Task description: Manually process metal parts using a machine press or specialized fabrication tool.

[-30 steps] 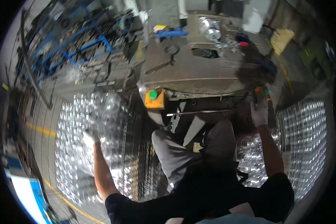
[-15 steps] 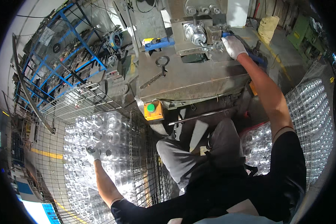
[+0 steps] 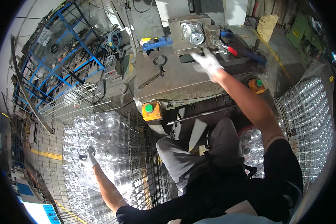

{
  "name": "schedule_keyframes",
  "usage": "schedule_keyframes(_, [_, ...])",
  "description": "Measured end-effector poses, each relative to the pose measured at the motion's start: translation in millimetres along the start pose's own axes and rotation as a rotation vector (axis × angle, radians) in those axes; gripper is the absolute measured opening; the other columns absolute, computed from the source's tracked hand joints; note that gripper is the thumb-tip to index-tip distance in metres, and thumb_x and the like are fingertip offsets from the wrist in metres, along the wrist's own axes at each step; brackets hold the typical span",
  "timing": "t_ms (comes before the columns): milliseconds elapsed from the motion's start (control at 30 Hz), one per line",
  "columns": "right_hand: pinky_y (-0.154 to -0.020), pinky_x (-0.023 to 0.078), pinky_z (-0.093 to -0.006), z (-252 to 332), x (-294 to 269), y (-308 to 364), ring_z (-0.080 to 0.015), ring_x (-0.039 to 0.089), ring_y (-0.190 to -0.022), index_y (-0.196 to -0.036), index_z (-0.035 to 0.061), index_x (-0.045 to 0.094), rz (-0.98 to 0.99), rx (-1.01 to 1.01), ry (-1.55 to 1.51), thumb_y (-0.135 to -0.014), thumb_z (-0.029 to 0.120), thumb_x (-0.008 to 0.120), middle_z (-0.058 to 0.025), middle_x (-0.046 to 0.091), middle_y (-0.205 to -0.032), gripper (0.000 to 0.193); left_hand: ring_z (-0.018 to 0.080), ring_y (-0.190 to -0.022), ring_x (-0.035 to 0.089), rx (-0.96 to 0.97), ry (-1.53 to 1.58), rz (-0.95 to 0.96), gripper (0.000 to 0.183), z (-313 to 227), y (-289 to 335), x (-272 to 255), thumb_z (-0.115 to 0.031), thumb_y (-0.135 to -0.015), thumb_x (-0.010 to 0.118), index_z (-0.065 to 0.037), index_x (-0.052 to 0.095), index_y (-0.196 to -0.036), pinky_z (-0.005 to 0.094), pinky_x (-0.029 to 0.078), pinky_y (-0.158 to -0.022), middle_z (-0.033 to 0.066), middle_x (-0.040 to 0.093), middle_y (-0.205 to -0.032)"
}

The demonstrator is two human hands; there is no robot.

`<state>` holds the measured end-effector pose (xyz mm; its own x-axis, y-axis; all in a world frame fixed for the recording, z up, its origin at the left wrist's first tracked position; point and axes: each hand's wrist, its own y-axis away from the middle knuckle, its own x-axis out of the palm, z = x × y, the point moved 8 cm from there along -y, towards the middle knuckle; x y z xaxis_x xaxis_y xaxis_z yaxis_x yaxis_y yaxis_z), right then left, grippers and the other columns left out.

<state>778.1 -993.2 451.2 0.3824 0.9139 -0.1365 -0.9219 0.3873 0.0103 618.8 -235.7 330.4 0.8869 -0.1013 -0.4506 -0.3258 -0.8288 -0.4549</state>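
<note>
My left hand point(image 3: 89, 159), in a pale glove, reaches into the wire basket at left and grips a shiny metal cup-shaped part point(image 3: 87, 151) above the stacked ones. My right hand point(image 3: 208, 66), also gloved, hovers over the worktable with its fingers stretched toward the fixture block point(image 3: 175, 35); nothing shows in it. Seated in that block is another shiny round metal part point(image 3: 194, 34), just beyond my fingertips. A toggle clamp with a red handle point(image 3: 232, 51) stands right of the part, swung outward.
Wire baskets point(image 3: 44, 149) full of metal parts flank my legs. On the worktable point(image 3: 168, 84) lie a ring-ended tool point(image 3: 160, 61) and a blue tool point(image 3: 156, 43). Green push buttons in yellow boxes point(image 3: 151, 111) sit at its front edge. A blue rack point(image 3: 78, 48) stands far left.
My right hand has left the clamp and moved left toward the front of the fixture. The clamp's red handle now shows. The machine head above has risen. My left hand has lifted a part slightly.
</note>
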Motion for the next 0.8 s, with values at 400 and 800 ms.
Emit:
schedule_keyframes(400, [-0.072,0.050,-0.0368,-66,22,-145,-0.0160,0.057,-0.090,-0.121,0.0206,0.047,-0.480,0.273,-0.707,-0.066,0.038,0.077,0.0001,0.056,-0.109,0.065,0.0250,-0.101,0.055,-0.420,0.867,0.392,0.058,-23,154,-52,-0.026,-0.083,0.066,-0.003,0.037,-0.129,0.0347,0.049,-0.086,0.0168,0.050,-0.118])
schedule_keyframes(800, [-0.068,0.053,-0.0279,-66,-64,124,-0.0142,0.059,-0.091,-0.125,0.0099,0.040,-0.219,-0.238,-0.560,-0.074,0.007,0.072,-0.0036,0.057,-0.109,0.061,0.0313,-0.126,0.038,-0.630,1.439,1.246,0.064,-227,331,25,-0.032,-0.085,0.058,-0.003,0.034,-0.136,0.0492,0.027,-0.107,0.0168,0.040,-0.137])
